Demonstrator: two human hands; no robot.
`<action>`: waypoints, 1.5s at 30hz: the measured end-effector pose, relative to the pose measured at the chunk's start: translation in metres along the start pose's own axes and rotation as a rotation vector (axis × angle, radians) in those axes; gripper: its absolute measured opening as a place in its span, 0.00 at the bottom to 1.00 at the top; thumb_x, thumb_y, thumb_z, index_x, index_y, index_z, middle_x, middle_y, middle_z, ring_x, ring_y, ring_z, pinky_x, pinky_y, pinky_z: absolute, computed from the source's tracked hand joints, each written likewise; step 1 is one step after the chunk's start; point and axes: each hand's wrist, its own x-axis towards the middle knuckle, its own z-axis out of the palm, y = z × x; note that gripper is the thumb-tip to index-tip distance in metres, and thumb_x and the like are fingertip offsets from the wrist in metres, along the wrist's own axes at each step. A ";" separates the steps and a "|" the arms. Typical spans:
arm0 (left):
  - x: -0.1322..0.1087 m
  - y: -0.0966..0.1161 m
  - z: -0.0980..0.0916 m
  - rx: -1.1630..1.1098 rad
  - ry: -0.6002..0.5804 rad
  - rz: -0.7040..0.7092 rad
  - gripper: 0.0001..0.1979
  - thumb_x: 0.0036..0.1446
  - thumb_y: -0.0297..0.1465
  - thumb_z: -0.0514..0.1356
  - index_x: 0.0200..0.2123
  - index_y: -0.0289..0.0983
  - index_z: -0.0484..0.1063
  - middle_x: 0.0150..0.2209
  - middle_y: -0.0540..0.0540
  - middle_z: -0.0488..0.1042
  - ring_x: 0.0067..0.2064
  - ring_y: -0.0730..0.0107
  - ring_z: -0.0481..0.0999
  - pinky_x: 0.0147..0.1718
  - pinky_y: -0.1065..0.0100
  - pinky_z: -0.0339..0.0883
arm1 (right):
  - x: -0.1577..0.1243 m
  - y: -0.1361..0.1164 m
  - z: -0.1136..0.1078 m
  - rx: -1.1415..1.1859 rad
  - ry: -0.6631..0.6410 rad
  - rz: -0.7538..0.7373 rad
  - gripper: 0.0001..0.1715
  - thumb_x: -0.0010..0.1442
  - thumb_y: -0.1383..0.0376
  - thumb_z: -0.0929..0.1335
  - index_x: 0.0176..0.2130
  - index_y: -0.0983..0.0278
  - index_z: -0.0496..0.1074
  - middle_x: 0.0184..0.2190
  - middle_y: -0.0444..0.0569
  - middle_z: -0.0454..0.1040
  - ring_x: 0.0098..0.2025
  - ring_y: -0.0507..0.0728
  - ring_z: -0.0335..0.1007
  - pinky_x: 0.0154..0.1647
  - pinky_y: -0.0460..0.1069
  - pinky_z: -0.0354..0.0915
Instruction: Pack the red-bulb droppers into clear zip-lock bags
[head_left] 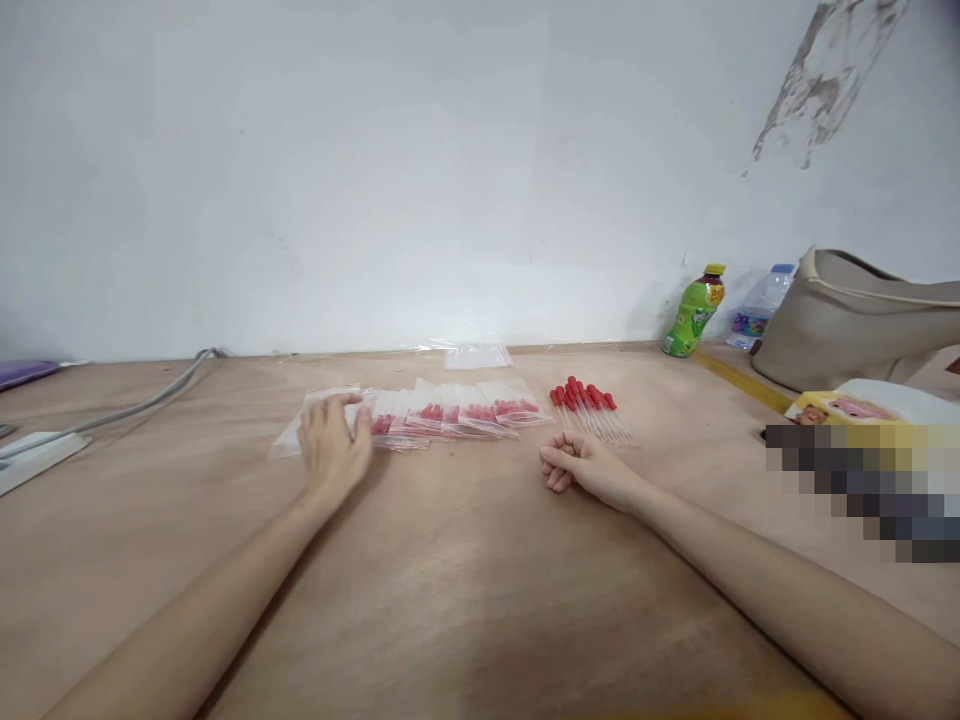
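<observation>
A row of overlapping clear zip bags (480,420) lies flat, several with small red pieces inside. My left hand (330,442) is over the leftmost bag (287,437), fingers apart and bent, thumb beside the row; whether it presses on the plastic I cannot tell. To the right of the bags is a fanned pile of droppers (589,400) with red bulbs and thin clear tubes. Just in front of this pile rests my right hand (581,467), its fingers curled in and nothing visible in them.
Against the wall another flat clear bag (478,356) lies behind the row. A green bottle (694,315), a water bottle (761,305), a beige bag (847,320) and a yellow packet (840,406) stand or lie at right. A grey cable (161,388) crosses the left side.
</observation>
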 end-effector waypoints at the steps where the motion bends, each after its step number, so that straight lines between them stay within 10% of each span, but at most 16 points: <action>1: 0.008 -0.014 0.002 0.090 -0.063 -0.081 0.17 0.58 0.36 0.47 0.46 0.35 0.64 0.47 0.38 0.65 0.52 0.52 0.60 0.50 0.55 0.52 | -0.003 0.000 0.000 -0.021 -0.008 -0.035 0.14 0.49 0.59 0.69 0.27 0.65 0.63 0.21 0.44 0.72 0.19 0.47 0.68 0.20 0.42 0.66; 5: 0.024 -0.063 0.012 0.213 -0.259 -0.230 0.24 0.55 0.38 0.49 0.50 0.27 0.61 0.55 0.30 0.58 0.59 0.44 0.49 0.53 0.48 0.44 | -0.004 0.000 0.003 -0.067 -0.015 -0.075 0.15 0.49 0.57 0.68 0.28 0.65 0.62 0.22 0.43 0.71 0.20 0.47 0.68 0.21 0.42 0.65; 9: 0.028 -0.084 0.021 0.200 -0.401 -0.264 0.21 0.54 0.39 0.50 0.40 0.26 0.69 0.50 0.26 0.64 0.54 0.38 0.58 0.49 0.44 0.51 | -0.003 0.000 0.003 -0.083 -0.026 -0.077 0.14 0.49 0.58 0.68 0.29 0.65 0.63 0.22 0.42 0.71 0.21 0.47 0.67 0.22 0.42 0.65; 16: 0.031 -0.084 0.013 0.091 -0.320 -0.248 0.18 0.59 0.34 0.45 0.34 0.29 0.71 0.42 0.31 0.71 0.48 0.39 0.67 0.43 0.44 0.59 | -0.005 0.000 0.002 -0.088 -0.028 -0.089 0.14 0.48 0.58 0.68 0.30 0.65 0.63 0.21 0.41 0.70 0.21 0.47 0.67 0.22 0.43 0.65; 23: 0.012 -0.011 -0.008 -0.206 -0.148 0.166 0.27 0.63 0.40 0.36 0.55 0.29 0.59 0.58 0.42 0.57 0.59 0.63 0.55 0.58 0.63 0.50 | -0.001 0.006 0.003 -0.129 0.028 -0.128 0.16 0.49 0.55 0.67 0.29 0.65 0.62 0.20 0.41 0.67 0.19 0.48 0.65 0.19 0.44 0.63; 29: -0.042 0.071 -0.032 -0.458 -0.730 0.877 0.20 0.64 0.33 0.42 0.59 0.39 0.54 0.59 0.49 0.55 0.61 0.68 0.50 0.60 0.58 0.42 | 0.002 0.011 -0.001 -0.322 0.305 -0.380 0.14 0.50 0.56 0.66 0.29 0.65 0.66 0.22 0.44 0.67 0.23 0.49 0.62 0.22 0.45 0.59; 37: -0.061 0.065 -0.022 -0.336 -0.905 0.857 0.24 0.63 0.39 0.45 0.61 0.42 0.45 0.62 0.46 0.44 0.63 0.62 0.43 0.59 0.52 0.39 | -0.012 0.002 -0.007 -0.514 0.087 -0.423 0.13 0.53 0.58 0.64 0.27 0.65 0.67 0.22 0.44 0.66 0.24 0.49 0.59 0.25 0.45 0.57; 45: -0.060 0.066 -0.022 -0.449 -0.833 0.811 0.22 0.61 0.36 0.50 0.58 0.41 0.56 0.60 0.43 0.54 0.61 0.58 0.51 0.57 0.52 0.47 | -0.023 -0.004 -0.020 -0.729 -0.238 -0.616 0.07 0.53 0.63 0.66 0.28 0.64 0.73 0.31 0.48 0.70 0.35 0.52 0.65 0.39 0.49 0.61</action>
